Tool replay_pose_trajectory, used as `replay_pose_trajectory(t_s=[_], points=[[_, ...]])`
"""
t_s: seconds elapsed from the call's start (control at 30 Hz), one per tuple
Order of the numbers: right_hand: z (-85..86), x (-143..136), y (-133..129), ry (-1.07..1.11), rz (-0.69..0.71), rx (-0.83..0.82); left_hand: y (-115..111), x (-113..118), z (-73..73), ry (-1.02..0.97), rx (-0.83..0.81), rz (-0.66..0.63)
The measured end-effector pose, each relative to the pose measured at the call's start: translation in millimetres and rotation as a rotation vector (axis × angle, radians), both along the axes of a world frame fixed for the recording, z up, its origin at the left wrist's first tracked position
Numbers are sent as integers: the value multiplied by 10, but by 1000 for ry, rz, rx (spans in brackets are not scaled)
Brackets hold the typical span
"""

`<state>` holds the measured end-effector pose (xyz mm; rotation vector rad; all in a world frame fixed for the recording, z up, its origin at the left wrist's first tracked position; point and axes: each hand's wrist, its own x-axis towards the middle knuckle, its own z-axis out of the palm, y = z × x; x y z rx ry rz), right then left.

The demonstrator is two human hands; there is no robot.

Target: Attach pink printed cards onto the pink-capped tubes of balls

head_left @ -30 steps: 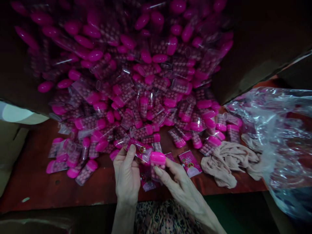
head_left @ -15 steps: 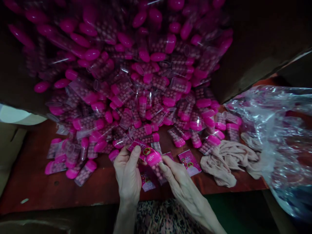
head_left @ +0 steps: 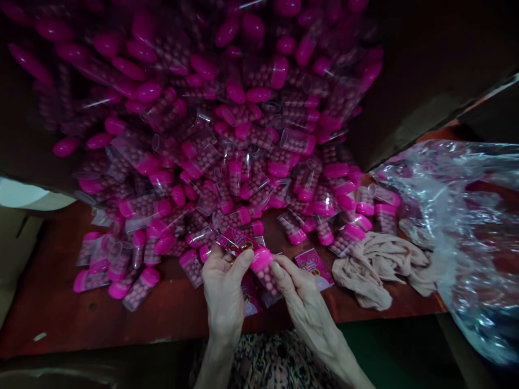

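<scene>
My left hand [head_left: 225, 292] pinches a flat, shiny pink printed label [head_left: 233, 239] between thumb and fingers. In my right hand [head_left: 302, 302] is a small clear jar [head_left: 266, 274] with a pink cap and pinkish balls inside. The jar tilts, its cap towards the label and my left thumb. Whether the label touches the cap is hard to make out. Under my hands a similar pink printed piece [head_left: 250, 302] lies on the table, partly hidden. Another pink printed piece [head_left: 312, 266] rests right of my right hand.
A large heap of pink-capped jars [head_left: 235, 175] spills from a dark box onto the reddish-brown table [head_left: 174, 308]. A crumpled beige cloth [head_left: 373, 267] lies on the right, beside clear plastic wrapping [head_left: 466, 216]. Several jars [head_left: 140, 289] sit apart at the left.
Both hands have shifted slightly to the right. My left thumb has moved along the label to the jar's cap, and the label shows less of its printed face.
</scene>
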<state>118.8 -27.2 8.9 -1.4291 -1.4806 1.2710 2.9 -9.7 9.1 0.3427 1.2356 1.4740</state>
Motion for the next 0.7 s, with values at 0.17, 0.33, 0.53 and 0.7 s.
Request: replay_pose_trajectory(t_s=[0.17, 0.33, 0.53, 0.7], points=[[-38, -22, -1, 25, -18, -2, -12, 53, 11, -60, 5, -5], [-35, -36, -11, -22, -8, 61, -7, 54, 3, -25, 9, -37], [-79, -38, -44, 88, -35, -89, 27, 65, -9, -119, -39, -96], [-101, -49, -62, 115, -63, -82, -2, 123, -8, -215, -60, -123]])
